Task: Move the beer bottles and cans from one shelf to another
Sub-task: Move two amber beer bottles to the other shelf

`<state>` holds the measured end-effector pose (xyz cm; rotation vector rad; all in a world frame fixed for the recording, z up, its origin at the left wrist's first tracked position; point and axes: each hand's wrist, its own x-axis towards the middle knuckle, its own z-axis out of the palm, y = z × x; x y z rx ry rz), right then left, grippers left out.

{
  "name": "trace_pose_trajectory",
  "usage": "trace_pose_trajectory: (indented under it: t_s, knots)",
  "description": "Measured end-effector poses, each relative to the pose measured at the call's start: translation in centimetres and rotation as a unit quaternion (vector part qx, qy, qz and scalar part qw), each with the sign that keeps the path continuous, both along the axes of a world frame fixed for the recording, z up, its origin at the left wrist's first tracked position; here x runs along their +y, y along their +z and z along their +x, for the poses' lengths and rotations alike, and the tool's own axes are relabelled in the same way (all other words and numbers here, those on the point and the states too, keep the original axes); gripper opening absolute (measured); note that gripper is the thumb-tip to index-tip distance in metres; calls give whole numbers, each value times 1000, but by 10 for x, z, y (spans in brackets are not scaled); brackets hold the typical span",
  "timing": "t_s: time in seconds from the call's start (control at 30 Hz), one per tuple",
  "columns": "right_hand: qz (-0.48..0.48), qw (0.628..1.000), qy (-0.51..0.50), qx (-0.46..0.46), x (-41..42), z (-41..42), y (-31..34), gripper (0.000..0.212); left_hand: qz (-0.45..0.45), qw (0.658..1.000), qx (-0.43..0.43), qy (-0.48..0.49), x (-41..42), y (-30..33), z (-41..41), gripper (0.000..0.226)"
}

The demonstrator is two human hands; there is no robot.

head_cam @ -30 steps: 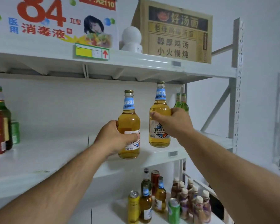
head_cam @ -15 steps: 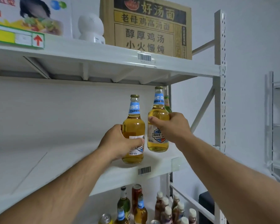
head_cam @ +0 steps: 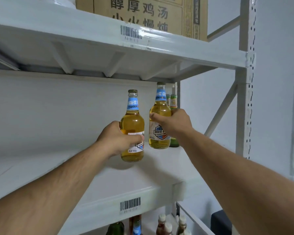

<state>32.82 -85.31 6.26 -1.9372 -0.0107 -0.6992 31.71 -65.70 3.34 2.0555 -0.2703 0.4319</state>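
head view | 1 camera | faces forward, slightly upward | close to middle shelf [head_cam: 159, 168] | arm's reach

Left hand [head_cam: 116, 139] and right hand [head_cam: 174, 123] each grip an upright beer bottle [head_cam: 132, 126].

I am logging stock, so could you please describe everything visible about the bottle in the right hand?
The bottle in the right hand is clear glass holding golden liquid, with a metal cap, a blue neck label and a badge label on its body. It stands upright over the middle shelf, beside green bottles. The right hand grips its shoulder.
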Motion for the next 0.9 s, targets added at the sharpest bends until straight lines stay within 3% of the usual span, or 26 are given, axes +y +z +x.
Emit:
trace_pose_trajectory:
  t_s: [0.57, 0.7, 0.9]
  knots:
    - [-50, 996, 53, 52, -6, 151, 0, 67, -6, 994, 31, 108, -22, 6, 100, 62]
    - [-37, 994, 57, 81, -7, 178, -9, 67, -20, 993, 30, 115, -24, 2, 113, 60]
    - [-41, 992, 72, 99, -8, 207, -20, 66, -46, 994, 43, 92, -19, -12, 125, 74]
